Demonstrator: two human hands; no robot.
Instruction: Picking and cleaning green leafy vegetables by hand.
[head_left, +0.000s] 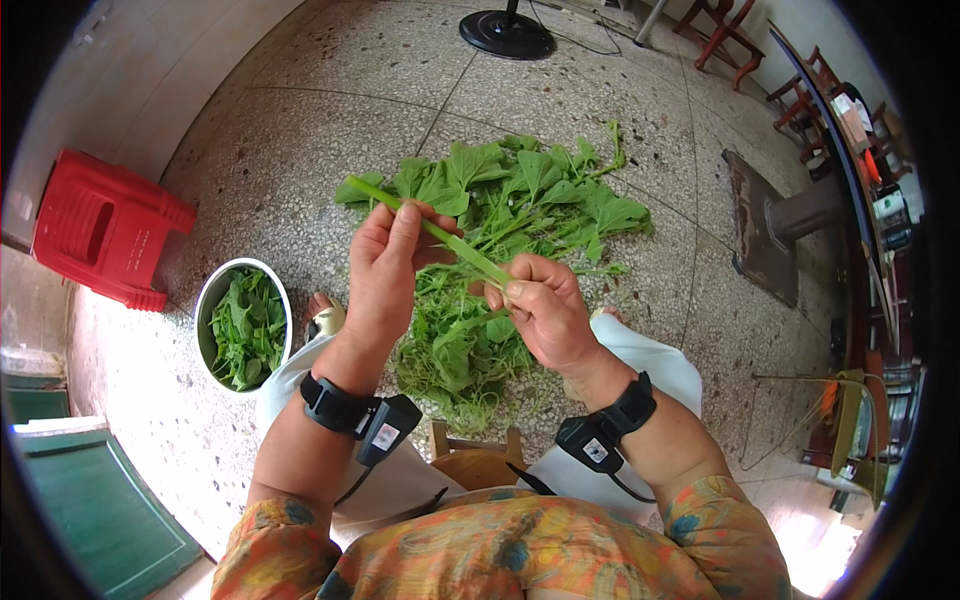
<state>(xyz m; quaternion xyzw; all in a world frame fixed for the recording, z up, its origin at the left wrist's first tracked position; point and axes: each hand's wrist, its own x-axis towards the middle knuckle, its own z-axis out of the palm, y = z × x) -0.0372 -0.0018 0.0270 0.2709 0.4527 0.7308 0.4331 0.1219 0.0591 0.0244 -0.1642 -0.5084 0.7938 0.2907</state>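
Observation:
A thick pale-green vegetable stem (471, 257) slants between my two hands, above the leaf pile. My left hand (386, 251) grips it near its upper left end, thumb on top. At its lower right end, the thumb and fingers of my right hand (547, 307) pinch the tip, where thin strands show. Below lies a spread of broad green leaves and stems (540, 187) on the floor. Closer to me is a heap of curly tendrils and trimmings (457, 375). An oval metal basin (288, 330) to the left of my foot holds green leaves (247, 330).
A red plastic stool (112, 225) stands against the left wall. The black round base of a stand (507, 34) sits at the far side, with a cable beside it. On the right are a table (840, 150) with a heavy brown foot (765, 229) and wooden chairs (724, 37). A green door (105, 510) is at lower left.

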